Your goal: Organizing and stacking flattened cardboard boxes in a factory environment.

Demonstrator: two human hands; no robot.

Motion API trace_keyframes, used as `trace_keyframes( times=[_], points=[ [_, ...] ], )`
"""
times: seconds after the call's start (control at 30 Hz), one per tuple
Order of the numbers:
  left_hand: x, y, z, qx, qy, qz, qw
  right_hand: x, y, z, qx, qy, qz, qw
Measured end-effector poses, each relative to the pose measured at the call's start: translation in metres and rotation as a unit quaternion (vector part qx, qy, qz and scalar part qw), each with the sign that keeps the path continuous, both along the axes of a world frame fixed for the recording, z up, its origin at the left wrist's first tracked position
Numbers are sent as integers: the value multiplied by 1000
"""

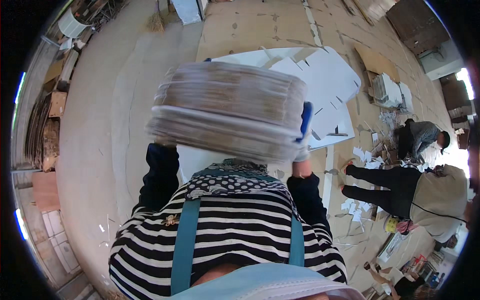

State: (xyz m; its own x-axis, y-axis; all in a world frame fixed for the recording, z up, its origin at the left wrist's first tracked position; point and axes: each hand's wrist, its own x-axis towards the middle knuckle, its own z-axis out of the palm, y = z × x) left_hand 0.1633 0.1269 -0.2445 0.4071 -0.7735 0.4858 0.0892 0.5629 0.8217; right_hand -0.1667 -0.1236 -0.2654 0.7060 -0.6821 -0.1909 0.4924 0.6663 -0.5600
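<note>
A thick stack of cardboard sheets [225, 107], brown and pale at its layered edges, is held up in front of my chest and blurred by motion. My right hand [303, 132], in a blue and white glove, grips its right side. At the stack's lower left corner my left forearm [162, 162] reaches up under it; the left hand supports that side, its fingers mostly hidden by the sheets. Beyond and beneath the stack lie large flat white sheets [330, 82] with slots cut in them.
Two people, one bending [422, 137] and one standing [405, 197], are to the right among white scraps [357, 210]. Another person [395, 282] is at the lower right. Stacked sheets [390, 92] stand at the far right. Boards [52, 130] lean along the left wall; a broom [155, 22] is far ahead.
</note>
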Motion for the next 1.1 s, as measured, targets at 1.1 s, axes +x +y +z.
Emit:
trace_keyframes(
  times=[1.1],
  points=[
    [-15,-10,41,273,-30,128,953,43,-71,27,-463,173,159,855]
  ],
)
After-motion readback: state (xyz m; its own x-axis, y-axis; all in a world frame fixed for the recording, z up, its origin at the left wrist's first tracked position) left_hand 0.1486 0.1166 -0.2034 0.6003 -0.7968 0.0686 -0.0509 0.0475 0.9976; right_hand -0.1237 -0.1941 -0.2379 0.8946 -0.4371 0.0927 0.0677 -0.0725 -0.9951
